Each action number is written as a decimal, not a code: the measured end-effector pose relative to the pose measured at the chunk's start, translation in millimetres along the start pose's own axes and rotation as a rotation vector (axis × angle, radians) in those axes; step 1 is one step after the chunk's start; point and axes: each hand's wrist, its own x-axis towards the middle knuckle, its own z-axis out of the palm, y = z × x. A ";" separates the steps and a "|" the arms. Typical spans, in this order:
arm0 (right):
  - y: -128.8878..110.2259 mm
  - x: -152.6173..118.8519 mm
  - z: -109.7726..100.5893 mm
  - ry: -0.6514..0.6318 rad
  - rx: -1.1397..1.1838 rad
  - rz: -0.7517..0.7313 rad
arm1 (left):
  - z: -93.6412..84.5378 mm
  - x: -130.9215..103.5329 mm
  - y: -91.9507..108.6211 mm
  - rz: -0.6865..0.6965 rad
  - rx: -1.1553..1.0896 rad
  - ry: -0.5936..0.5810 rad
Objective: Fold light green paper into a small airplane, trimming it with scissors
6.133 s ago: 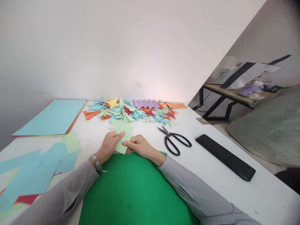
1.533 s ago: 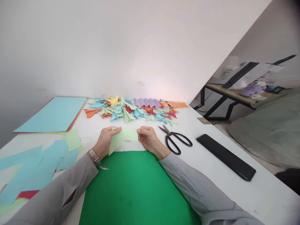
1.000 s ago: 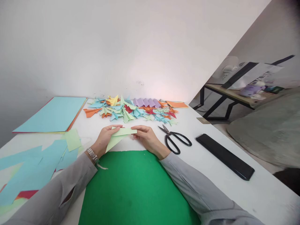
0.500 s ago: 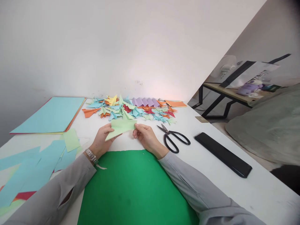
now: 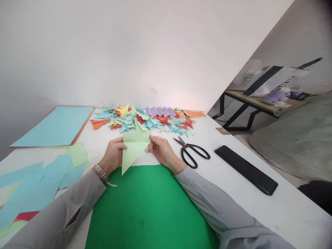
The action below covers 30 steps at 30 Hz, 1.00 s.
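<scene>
Between my hands is a light green sheet of paper [image 5: 133, 150], with a crease across its upper part and a triangular part pointing down at the left. My left hand [image 5: 113, 154], a metal watch on its wrist, pinches the left edge with the thumb in front. My right hand [image 5: 163, 150] pinches the upper right corner between thumb and fingers. Below the hands lies a green mat [image 5: 153, 207]. Just beyond the paper is a pile of small folded paper planes [image 5: 141, 124] in several colours.
Black-handled scissors [image 5: 192, 151] lie open right of my right hand, with a long black case [image 5: 246, 170] farther right. At left are a stack of coloured sheets [image 5: 55, 126] and loose blue paper pieces [image 5: 44, 186]. A white wall [image 5: 145, 52] rises behind the table.
The triangular part of the green paper has swung down and now hangs toward the mat, with the crease showing. Both hands keep nearly the same place and hold.
</scene>
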 end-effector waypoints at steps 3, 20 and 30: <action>0.0 -0.1 -0.6 -0.002 0.002 0.002 | -0.4 0.0 0.0 0.002 0.001 -0.004; -0.7 0.9 -0.4 0.017 0.025 0.021 | 3.5 -2.3 3.6 0.039 0.030 -0.043; -1.4 0.5 -0.1 0.038 0.039 0.034 | 1.6 -0.2 -4.2 0.109 0.160 -0.108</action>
